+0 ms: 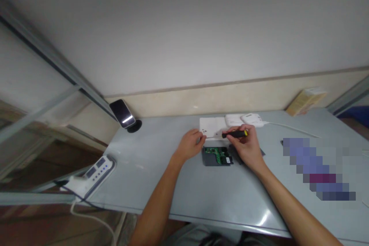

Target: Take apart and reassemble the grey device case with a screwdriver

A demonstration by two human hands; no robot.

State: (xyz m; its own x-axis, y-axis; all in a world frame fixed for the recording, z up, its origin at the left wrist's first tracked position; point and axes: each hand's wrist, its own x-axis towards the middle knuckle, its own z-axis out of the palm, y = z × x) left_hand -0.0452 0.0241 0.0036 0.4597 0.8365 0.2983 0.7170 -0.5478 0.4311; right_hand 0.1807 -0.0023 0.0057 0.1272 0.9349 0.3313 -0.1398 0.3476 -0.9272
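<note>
Two hands at work on a pale grey bench (173,188); items as I log them from my remote station.

1. Right hand (248,149): closed around a short black-handled screwdriver with a yellow butt (235,133), held nearly level, tip pointing left towards the other hand.
2. Left hand (190,144): fingers curled and narrowed together at the edge of a flat white rectangular card (211,127). Whether they pinch something small I cannot tell.
3. Open dark grey plastic casing with a green circuit board (216,156) showing inside: flat on the bench, just below and between the hands, touching neither as far as I can see.
4. Two white plastic units (252,118) with a white cable, behind the card, near the wall.
5. Black phone on a round stand (124,114), far left; white power strip (96,170) at the bench's left edge; tan cardboard box (305,100) leaning on the wall, far right.

Risks, in my judgement:
- The screwdriver tip sits close to the left fingertips, so a slip could jab them.
- The bare board lies right under both wrists, where a dropped tool or a resting palm could scratch it.
- A small screw let go on the smooth bench could roll off unseen.
</note>
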